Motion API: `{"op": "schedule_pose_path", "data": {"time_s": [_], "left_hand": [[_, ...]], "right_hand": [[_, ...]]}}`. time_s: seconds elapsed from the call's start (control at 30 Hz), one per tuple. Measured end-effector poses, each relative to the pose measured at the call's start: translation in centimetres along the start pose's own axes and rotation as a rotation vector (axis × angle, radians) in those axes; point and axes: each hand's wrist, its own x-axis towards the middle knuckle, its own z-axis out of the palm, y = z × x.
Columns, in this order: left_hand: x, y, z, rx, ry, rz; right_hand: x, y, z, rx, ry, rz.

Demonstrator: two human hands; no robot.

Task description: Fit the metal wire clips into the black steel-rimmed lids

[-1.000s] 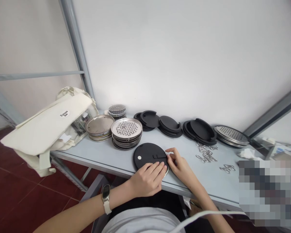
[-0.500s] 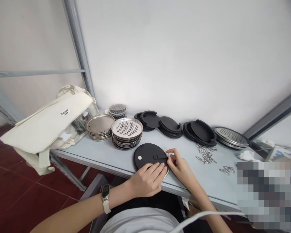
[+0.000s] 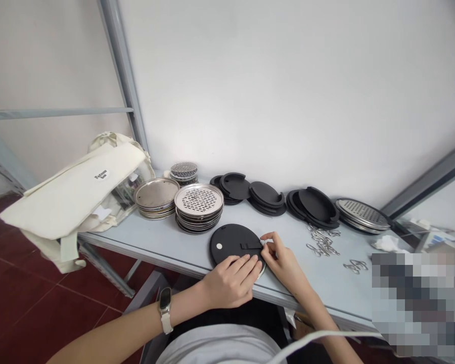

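Observation:
A round black plastic disc (image 3: pixel 231 237) lies near the front edge of the table, with a white dot and a narrow slot on its upper face. My left hand (image 3: pixel 233 280) rests flat across its near side, fingers stretched out and close together. At the disc's right rim, the thumb and index finger of my right hand (image 3: pixel 278 258) are pinched together by the outer end of the slot. Whatever sits between those fingertips is too small and covered to name. Loose bent-wire clips (image 3: pixel 322 241) lie to the right of this hand.
Stacks of metal plates (image 3: pixel 157 192) and perforated grater discs (image 3: pixel 199 201) stand at left. Black plastic holders (image 3: pixel 267 196) line the wall, with oval metal graters (image 3: pixel 364 215) farther right. A cream bag (image 3: pixel 76 187) overhangs the left end; a white cable (image 3: pixel 326 333) crosses in front.
Hardly anything differs. The disc and both hands sit very slightly farther right in the picture, and the grip of each hand looks the same.

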Motion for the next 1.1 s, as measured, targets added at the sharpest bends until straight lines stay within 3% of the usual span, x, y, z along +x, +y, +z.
{"op": "schedule_pose_path", "data": {"time_s": [1.1], "left_hand": [[0.05,0.02,-0.11,0.007,-0.015,0.0]], "right_hand": [[0.15,-0.35,0.08,-0.041,0.149,-0.061]]}}
